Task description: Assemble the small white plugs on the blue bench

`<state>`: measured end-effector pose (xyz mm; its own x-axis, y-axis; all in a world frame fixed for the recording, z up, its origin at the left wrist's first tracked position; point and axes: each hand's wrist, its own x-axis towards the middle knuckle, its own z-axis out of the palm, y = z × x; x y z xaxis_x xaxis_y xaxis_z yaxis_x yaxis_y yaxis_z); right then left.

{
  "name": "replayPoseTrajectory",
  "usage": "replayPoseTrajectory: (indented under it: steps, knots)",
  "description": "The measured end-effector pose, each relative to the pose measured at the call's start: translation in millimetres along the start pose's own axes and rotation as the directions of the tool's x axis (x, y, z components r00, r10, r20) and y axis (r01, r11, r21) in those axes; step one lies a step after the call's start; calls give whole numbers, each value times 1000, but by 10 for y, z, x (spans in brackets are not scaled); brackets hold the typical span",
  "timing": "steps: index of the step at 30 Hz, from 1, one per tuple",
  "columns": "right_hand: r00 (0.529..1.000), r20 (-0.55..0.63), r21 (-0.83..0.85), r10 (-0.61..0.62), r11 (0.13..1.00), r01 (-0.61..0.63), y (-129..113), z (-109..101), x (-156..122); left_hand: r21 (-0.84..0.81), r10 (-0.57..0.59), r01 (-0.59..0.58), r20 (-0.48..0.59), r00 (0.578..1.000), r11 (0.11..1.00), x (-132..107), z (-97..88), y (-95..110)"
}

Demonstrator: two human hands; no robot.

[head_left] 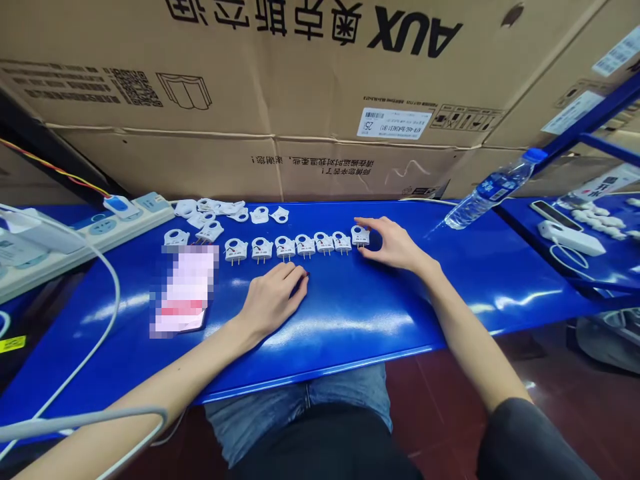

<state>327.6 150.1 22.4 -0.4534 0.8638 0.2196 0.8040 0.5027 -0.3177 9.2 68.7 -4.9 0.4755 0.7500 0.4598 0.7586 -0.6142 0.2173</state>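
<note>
A row of several white ring-handled plugs [285, 247] stretches across the blue table, their metal prongs pointing toward me. At the right end of this row, my right hand [395, 245] grips one white plug [359, 235] between thumb and forefinger. My left hand [274, 298] rests on the table just in front of the row's middle, near the prongs but holding none of these plugs. Its fingers are curled in, with the thumb against them; whatever may be inside is hidden. Behind the row lies a loose cluster of white plug casings [203, 212].
A blurred pink item [187, 287] lies left of my left hand. Along the left edge runs a white power strip [100, 230] with cables. A water bottle [493, 190] stands at the right by a blue metal frame [575, 140]. A large cardboard box [300, 100] rises behind.
</note>
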Motion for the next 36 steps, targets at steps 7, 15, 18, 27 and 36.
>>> replayPoseTrajectory:
  steps: [7, 15, 18, 27, 36]
  knots:
    - [993, 119, 5, 23, 1000, -23, 32, 3, -7, 45, -63, 60, 57, 996, 997, 4, -14, 17]
    - [997, 72, 39, 6, 999, -9, -71, 7, 4, 31, -196, 194, 94, 976, 981, 7, -52, 48]
    - [997, 49, 37, -53, 998, 52, -183, 90, 26, -27, -218, 222, 103, 970, 975, 12, -53, 36]
    - [994, 4, -11, -105, 994, 105, -282, 251, 64, -121, -146, 144, -7, 989, 982, 22, -27, 15]
    - [957, -184, 16, -223, 973, 230, -676, 277, 27, -310, -181, 140, -108, 978, 940, 30, -12, 5]
